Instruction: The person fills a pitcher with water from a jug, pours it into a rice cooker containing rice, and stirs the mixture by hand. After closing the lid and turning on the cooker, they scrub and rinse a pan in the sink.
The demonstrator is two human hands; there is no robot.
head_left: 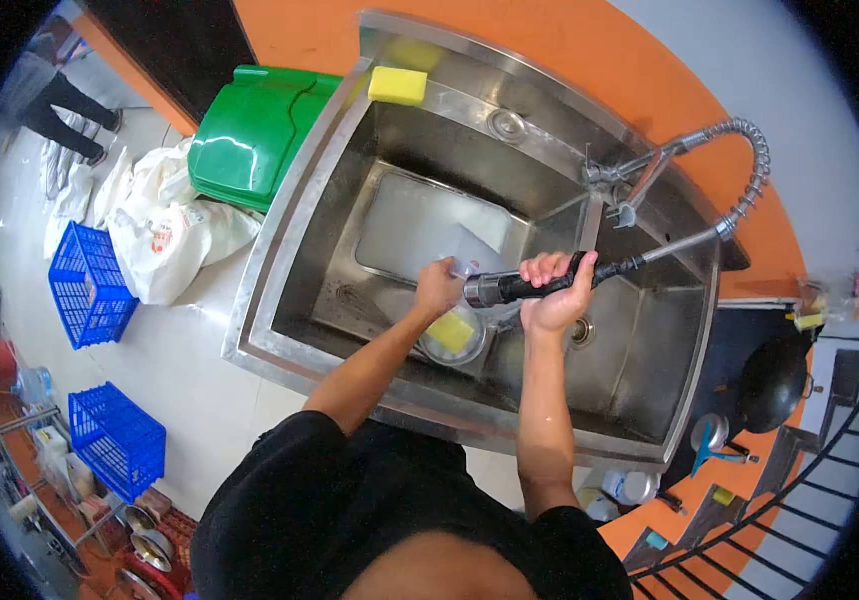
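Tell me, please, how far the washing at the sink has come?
Done: nothing clearly finished is visible. In hand: the right hand grips the spray head of the hose, aimed toward a clear item that the left hand holds over the sink. Left: a bowl with a yellow sponge inside sits on the sink bottom under the hands. A second sponge lies on the back ledge.

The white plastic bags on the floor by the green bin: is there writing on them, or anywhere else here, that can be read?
White plastic bag: a small red and dark printed mark, too blurred to read.
Green plastic bin lid, blue plastic crates, stainless steel sink, black spray hose handle: no lettering visible.
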